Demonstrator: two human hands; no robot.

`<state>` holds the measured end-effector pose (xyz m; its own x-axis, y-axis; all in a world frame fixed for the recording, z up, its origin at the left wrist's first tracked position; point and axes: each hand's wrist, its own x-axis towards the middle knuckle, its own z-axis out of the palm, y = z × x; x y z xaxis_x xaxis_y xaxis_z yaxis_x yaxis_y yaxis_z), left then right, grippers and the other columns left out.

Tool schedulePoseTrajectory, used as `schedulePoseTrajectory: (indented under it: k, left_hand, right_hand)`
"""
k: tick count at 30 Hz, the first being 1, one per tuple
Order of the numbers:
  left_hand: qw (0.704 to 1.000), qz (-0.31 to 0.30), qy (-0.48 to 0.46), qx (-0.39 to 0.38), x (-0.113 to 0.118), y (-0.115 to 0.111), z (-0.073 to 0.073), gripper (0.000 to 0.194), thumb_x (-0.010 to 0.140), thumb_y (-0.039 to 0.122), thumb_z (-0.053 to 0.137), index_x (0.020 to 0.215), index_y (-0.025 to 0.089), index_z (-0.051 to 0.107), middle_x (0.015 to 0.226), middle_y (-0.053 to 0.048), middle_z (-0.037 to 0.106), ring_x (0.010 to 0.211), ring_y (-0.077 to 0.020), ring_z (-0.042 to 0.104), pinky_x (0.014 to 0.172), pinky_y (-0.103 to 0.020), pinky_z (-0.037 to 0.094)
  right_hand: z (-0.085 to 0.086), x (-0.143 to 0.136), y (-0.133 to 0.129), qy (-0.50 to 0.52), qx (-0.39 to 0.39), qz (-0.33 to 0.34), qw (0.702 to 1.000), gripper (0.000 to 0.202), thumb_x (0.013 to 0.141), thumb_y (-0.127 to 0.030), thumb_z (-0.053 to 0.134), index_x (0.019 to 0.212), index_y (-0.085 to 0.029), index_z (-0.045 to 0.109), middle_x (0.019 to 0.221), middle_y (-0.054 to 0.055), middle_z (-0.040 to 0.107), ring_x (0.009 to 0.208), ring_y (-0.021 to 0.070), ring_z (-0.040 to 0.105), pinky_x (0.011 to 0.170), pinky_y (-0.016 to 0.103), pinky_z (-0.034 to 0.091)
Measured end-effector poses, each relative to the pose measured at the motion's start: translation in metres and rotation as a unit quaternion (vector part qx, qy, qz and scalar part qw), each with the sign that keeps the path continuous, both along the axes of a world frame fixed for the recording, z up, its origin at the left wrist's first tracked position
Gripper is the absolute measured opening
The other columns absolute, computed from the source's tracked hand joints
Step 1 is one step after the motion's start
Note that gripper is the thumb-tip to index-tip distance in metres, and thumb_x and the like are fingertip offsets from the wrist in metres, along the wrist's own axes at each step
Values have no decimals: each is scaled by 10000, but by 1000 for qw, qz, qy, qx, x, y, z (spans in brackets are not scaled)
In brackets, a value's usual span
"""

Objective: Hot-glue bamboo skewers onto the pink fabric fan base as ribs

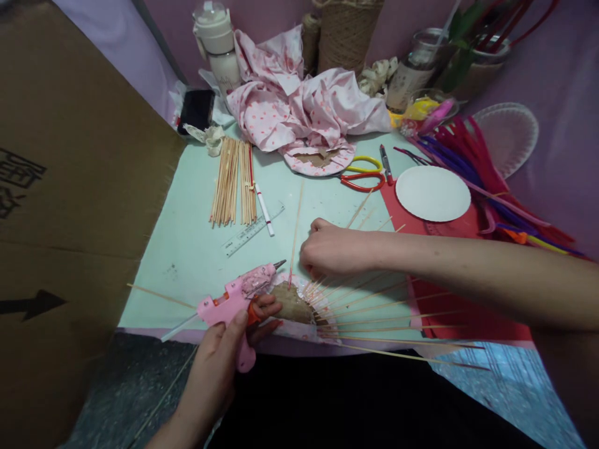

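My left hand point(219, 355) is wrapped round the handle of a pink hot glue gun point(238, 293), its fingers by the orange trigger. The gun's dark nozzle points right, and a clear glue stick juts from its back. Below lies a fabric-edged cardboard disc point(292, 304), with thin wooden sticks point(374, 305) fanning out from it to the right. One single stick point(296, 231) runs from the disc toward the back. My right hand point(322, 249) is closed over the disc's upper right edge; what its fingers pinch is hidden. My right forearm covers part of the fan.
Behind lie a bundle of sticks point(231, 181), a white marker point(264, 209), a clear ruler point(253, 231), scissors point(362, 181) and dotted pink fabric point(304, 106). A white paper plate point(433, 193) rests on red sheets at right. A cardboard box point(70, 187) borders the left.
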<state>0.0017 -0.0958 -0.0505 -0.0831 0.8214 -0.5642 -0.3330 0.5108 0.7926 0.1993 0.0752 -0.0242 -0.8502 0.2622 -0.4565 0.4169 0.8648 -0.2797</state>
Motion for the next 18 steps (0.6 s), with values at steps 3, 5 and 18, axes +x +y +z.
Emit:
schedulePoseTrajectory:
  k: [3, 5, 18]
  left_hand:
    - [1000, 3, -10, 5, -1, 2, -1, 384, 782, 521, 760, 876, 155, 831, 1140, -137, 785, 1086, -319, 723, 916, -362, 611]
    - [1000, 6, -10, 7, -1, 2, -1, 372, 795, 506, 754, 873, 150, 827, 1156, -141, 778, 1079, -317, 726, 916, -364, 612]
    - [998, -13, 52, -28, 0, 3, 3, 460, 739, 616, 749, 881, 186, 827, 1171, -120, 776, 1132, -367, 698, 960, -420, 587]
  right_hand:
    - [0, 0, -1, 3, 2, -8, 1000, 119, 836, -171, 651, 757, -137, 734, 723, 45, 656, 600, 116, 340, 765, 379, 207]
    - [-1, 2, -2, 15, -8, -31, 999, 115, 841, -180, 655, 771, -140, 737, 743, 49, 671, 614, 119, 381, 784, 379, 215]
    - [8, 40, 8, 189, -80, -147, 968, 111, 907, -175, 626, 909, -176, 736, 935, 26, 730, 868, 153, 619, 902, 364, 246]
